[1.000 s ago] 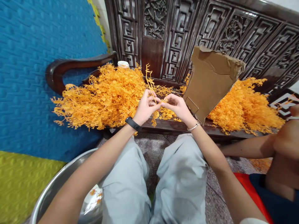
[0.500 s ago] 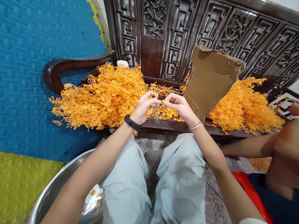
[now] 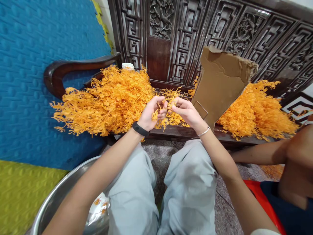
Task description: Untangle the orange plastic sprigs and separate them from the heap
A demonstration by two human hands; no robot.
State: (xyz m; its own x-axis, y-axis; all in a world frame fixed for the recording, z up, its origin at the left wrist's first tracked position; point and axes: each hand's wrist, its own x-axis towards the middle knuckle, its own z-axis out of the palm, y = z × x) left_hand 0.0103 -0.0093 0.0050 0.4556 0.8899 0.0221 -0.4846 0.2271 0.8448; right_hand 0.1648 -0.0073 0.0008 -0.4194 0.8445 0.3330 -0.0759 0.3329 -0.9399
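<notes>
Both my hands are close together above the dark wooden bench (image 3: 166, 134). My left hand (image 3: 149, 114), with a black band at its wrist, is curled around thin orange plastic sprigs (image 3: 155, 115), some poking out between the fingers. My right hand (image 3: 187, 113), wearing a silver bangle, pinches another orange plastic sprig (image 3: 175, 94) between thumb and fingertips. Where the pieces meet, the fingers partly hide them. To the left spreads a big heap of the same branching orange sprigs (image 3: 107, 101). Loose ones (image 3: 178, 119) lie on the bench just beneath my hands.
A cardboard sheet (image 3: 220, 86) leans upright right of my hands, with another orange heap (image 3: 256, 111) beyond it. A white container (image 3: 128, 66) stands behind the left heap. A metal basin (image 3: 57, 187) is at lower left. Another person's arm (image 3: 264, 152) reaches in from the right.
The fingertips have drawn slightly apart. A sprig now sticks up above my right fingers, and my left hand has turned more open toward me, showing the orange pieces in it.
</notes>
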